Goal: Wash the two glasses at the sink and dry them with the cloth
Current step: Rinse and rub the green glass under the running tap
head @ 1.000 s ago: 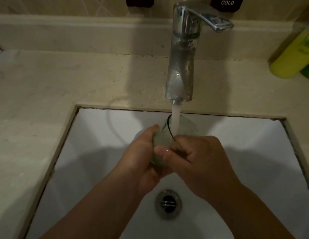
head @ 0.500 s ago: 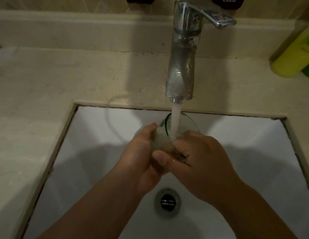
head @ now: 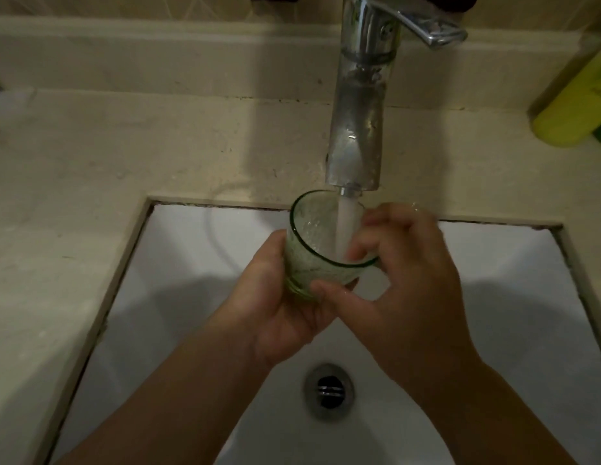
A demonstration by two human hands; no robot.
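Note:
A clear green-tinted glass (head: 312, 250) is held upright under the running chrome tap (head: 358, 105), and water streams into its mouth. My left hand (head: 279, 307) grips the glass from the left and underneath. My right hand (head: 406, 280) pinches the glass's right rim, with fingertips inside and the thumb on the outer wall near the base. Both hands are over the white sink (head: 178, 263). Only one glass is in view, and no cloth is visible.
The drain (head: 329, 391) lies below my hands. A beige stone counter (head: 91, 182) surrounds the basin. A yellow-green bottle (head: 574, 102) stands at the back right, with a darker green one beside it at the frame edge.
The glass has come up closer to the spout and turned more upright, showing its open mouth. My right fingers have moved from the outside to inside the rim.

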